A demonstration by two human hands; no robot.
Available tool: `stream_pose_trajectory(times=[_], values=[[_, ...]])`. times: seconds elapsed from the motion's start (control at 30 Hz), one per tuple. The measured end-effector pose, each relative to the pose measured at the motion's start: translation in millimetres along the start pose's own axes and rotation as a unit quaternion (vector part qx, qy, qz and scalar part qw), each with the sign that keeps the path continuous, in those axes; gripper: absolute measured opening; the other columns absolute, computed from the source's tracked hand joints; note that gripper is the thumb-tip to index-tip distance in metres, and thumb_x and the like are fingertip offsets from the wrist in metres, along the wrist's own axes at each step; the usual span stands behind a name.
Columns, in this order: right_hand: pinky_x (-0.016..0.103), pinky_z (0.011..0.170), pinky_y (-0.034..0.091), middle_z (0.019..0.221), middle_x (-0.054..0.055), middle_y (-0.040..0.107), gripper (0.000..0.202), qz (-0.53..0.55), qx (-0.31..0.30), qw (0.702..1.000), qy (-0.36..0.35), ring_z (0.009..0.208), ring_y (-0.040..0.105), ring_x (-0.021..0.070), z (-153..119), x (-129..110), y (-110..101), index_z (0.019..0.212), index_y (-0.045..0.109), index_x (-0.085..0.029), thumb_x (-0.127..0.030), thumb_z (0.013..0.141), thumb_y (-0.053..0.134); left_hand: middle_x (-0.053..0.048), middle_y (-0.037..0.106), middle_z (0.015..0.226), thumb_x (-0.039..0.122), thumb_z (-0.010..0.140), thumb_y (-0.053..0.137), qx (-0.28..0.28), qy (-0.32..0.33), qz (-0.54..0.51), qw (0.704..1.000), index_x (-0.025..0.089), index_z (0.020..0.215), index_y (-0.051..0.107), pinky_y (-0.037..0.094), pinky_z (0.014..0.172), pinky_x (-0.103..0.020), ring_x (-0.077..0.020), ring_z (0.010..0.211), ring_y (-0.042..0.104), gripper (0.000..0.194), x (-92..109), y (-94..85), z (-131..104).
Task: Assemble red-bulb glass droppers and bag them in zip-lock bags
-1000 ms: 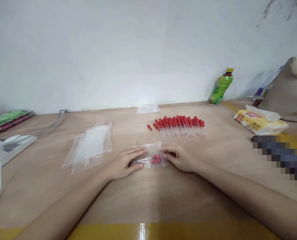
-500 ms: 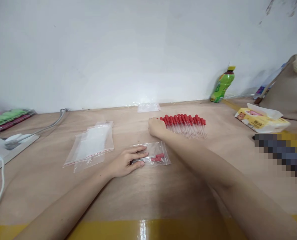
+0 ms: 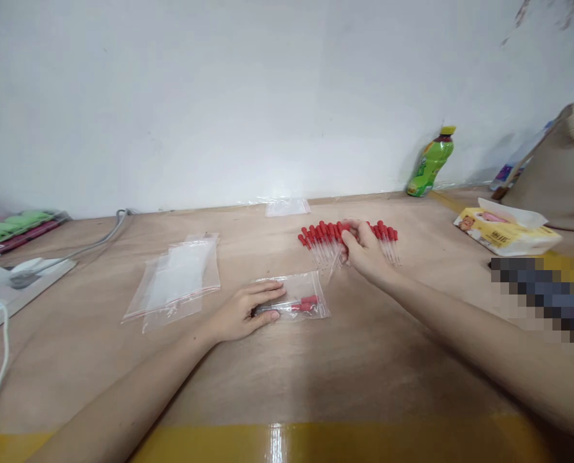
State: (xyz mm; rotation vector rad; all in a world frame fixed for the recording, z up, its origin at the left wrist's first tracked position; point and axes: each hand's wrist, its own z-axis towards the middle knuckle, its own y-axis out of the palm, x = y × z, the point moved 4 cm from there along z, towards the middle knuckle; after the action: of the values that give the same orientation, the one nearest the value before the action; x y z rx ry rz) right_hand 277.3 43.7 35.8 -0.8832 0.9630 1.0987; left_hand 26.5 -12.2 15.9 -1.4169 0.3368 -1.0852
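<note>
My left hand (image 3: 251,310) lies with its fingers stretched out over a clear zip bag (image 3: 322,292), pressing it to the table. Inside the bag are droppers with red rubber bulbs (image 3: 309,301); their other ends are partly under my fingers. To the right, my right hand (image 3: 364,247) pinches one dropper (image 3: 335,260) by its red bulb, its clear tube slanting down toward the bag. Behind and on both sides of that hand lies a row of several more droppers (image 3: 322,238), bulbs pointing away from me. The hand hides the middle of the row.
A stack of clear zip bags (image 3: 178,276) lies to the left, and another bag (image 3: 287,207) by the wall. A power strip (image 3: 31,273) with cables is at far left. On the right are a green bottle (image 3: 430,164), a tissue pack (image 3: 504,231) and a beige bag (image 3: 552,173).
My right hand has moved right from the row's left end to its middle, and a dropper now shows in its fingers. My left hand stays on the bag.
</note>
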Motion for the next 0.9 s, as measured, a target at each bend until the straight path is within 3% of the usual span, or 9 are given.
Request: stream_pose_trajectory(times=[0.1, 0.2, 0.27, 0.33, 0.47, 0.57, 0.67, 0.77, 0.9], values=[[0.023, 0.045, 0.044, 0.073, -0.004, 0.049, 0.024, 0.07, 0.044, 0.994, 0.067, 0.05, 0.049, 0.0076, -23.8, 23.6, -8.5, 0.095, 0.04, -0.02, -0.03, 0.075, 0.049, -0.007, 0.045, 0.132, 0.034, 0.084, 0.051, 0.003, -0.004, 0.003, 1.0, 0.024, 0.131, 0.039, 0.034, 0.102, -0.042, -0.022, 0.122, 0.04, 0.049, 0.2, -1.0, 0.6], [0.024, 0.052, 0.048, 0.07, -0.005, 0.05, 0.026, 0.138, 0.055, 0.984, 0.102, 0.055, 0.055, 0.0088, -38.4, 32.8, -2.8, 0.09, 0.038, -0.022, -0.03, 0.071, 0.054, -0.007, 0.045, 0.132, 0.034, 0.083, 0.052, 0.011, -0.008, 0.003, 1.0, 0.024, 0.133, 0.036, 0.034, 0.101, -0.042, -0.0225, 0.121, 0.041, 0.053, -0.2, -1.4, 0.6], [0.027, 0.058, 0.05, 0.071, -0.003, 0.054, 0.025, 0.142, 0.013, 0.981, 0.133, 0.06, 0.058, 0.0106, -44.4, 33.4, 2.6, 0.087, 0.04, -0.021, -0.03, 0.069, 0.057, -0.007, 0.045, 0.132, 0.034, 0.083, 0.051, 0.014, -0.003, 0.002, 1.0, 0.024, 0.133, 0.034, 0.035, 0.1, -0.043, -0.0229, 0.121, 0.041, 0.054, 0.4, -1.4, 0.3], [0.027, 0.06, 0.049, 0.07, -0.001, 0.058, 0.023, 0.085, -0.075, 0.984, 0.14, 0.062, 0.058, 0.0114, -49.2, 31.1, 6.5, 0.082, 0.046, -0.019, -0.03, 0.067, 0.06, -0.007, 0.045, 0.132, 0.034, 0.084, 0.051, 0.011, 0.001, 0.002, 1.0, 0.024, 0.134, 0.033, 0.034, 0.1, -0.043, -0.0229, 0.121, 0.041, 0.054, 1.2, -1.2, -0.1], [0.024, 0.054, 0.042, 0.066, 0.0, 0.057, 0.019, -0.112, -0.209, 0.97, 0.05, 0.057, 0.05, 0.0099, -55.8, 26.2, 6.7, 0.075, 0.06, -0.016, -0.031, 0.065, 0.065, -0.008, 0.045, 0.132, 0.035, 0.084, 0.051, 0.006, -0.005, 0.007, 1.0, 0.024, 0.133, 0.034, 0.034, 0.101, -0.042, -0.023, 0.122, 0.04, 0.054, 1.2, -0.8, -0.5], [0.025, 0.059, 0.042, 0.073, 0.002, 0.058, 0.015, -0.176, -0.229, 0.957, -0.027, 0.065, 0.051, 0.0117, -57.1, 20.9, 9.1, 0.076, 0.067, -0.018, -0.03, 0.069, 0.063, -0.008, 0.044, 0.133, 0.035, 0.084, 0.05, 0.006, -0.002, 0.011, 1.0, 0.023, 0.134, 0.034, 0.035, 0.1, -0.043, -0.0235, 0.121, 0.041, 0.053, 1.0, -0.4, -0.2], [0.027, 0.067, 0.043, 0.078, 0.002, 0.061, 0.014, -0.162, -0.271, 0.946, -0.069, 0.073, 0.053, 0.0137, -58.1, 12.8, 16.7, 0.079, 0.07, -0.022, -0.029, 0.073, 0.06, -0.008, 0.045, 0.132, 0.034, 0.084, 0.051, 0.007, 0.004, 0.009, 1.0, 0.023, 0.134, 0.034, 0.034, 0.1, -0.043, -0.023, 0.121, 0.041, 0.054, 1.2, -0.1, 0.5], [0.025, 0.064, 0.044, 0.077, 0.002, 0.063, 0.015, -0.119, -0.32, 0.939, -0.045, 0.07, 0.055, 0.0133, -59.5, 9.9, 23.6, 0.08, 0.069, -0.021, -0.03, 0.07, 0.063, -0.008, 0.045, 0.132, 0.034, 0.083, 0.051, 0.014, 0.014, 0.004, 1.0, 0.023, 0.133, 0.034, 0.034, 0.1, -0.043, -0.0231, 0.12, 0.042, 0.054, 1.8, -0.5, 1.0], [0.023, 0.055, 0.044, 0.068, 0.002, 0.064, 0.02, -0.07, -0.302, 0.95, 0.03, 0.061, 0.055, 0.0121, -61.1, 18.9, 29.5, 0.08, 0.068, -0.016, -0.031, 0.068, 0.064, -0.008, 0.045, 0.131, 0.034, 0.083, 0.052, 0.014, 0.017, 0.002, 1.0, 0.023, 0.133, 0.035, 0.034, 0.1, -0.042, -0.0233, 0.12, 0.042, 0.054, 2.4, -0.7, 1.6]])
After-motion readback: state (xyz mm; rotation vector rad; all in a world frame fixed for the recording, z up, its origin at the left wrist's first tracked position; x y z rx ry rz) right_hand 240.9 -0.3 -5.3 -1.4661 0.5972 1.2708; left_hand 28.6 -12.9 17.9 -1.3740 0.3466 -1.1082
